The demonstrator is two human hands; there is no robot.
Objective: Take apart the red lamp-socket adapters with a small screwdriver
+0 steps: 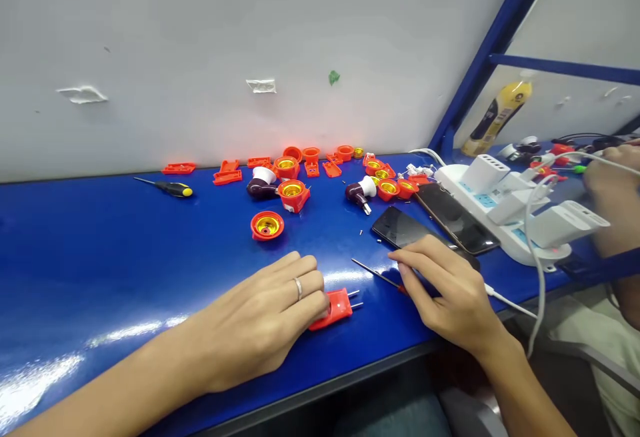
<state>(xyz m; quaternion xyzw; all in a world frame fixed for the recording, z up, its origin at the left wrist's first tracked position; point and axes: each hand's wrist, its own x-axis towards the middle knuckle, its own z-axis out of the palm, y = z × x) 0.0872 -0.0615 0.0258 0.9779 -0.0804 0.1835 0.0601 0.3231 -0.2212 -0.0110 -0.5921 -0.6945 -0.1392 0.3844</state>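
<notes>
My left hand (280, 310) is closed on a red plug casing (336, 309) with two metal prongs pointing right. The fingers cover its left part. My right hand (443, 290) is raised over the bench with thumb and fingertips pinched together; whatever they hold is too small to make out. Below it lies a screwdriver (376, 271) with a thin metal shaft, its red handle mostly hidden by the hand. Beyond my left hand is a red lamp socket (267, 225) with a brass-coloured threaded liner.
More red sockets (293, 195) and casing pieces line the wall. A yellow-and-black screwdriver (173, 189) lies left. Two phones (457, 217) rest beside a white power strip (500, 213) with chargers and cables. Another person's hand (615, 170) is at far right.
</notes>
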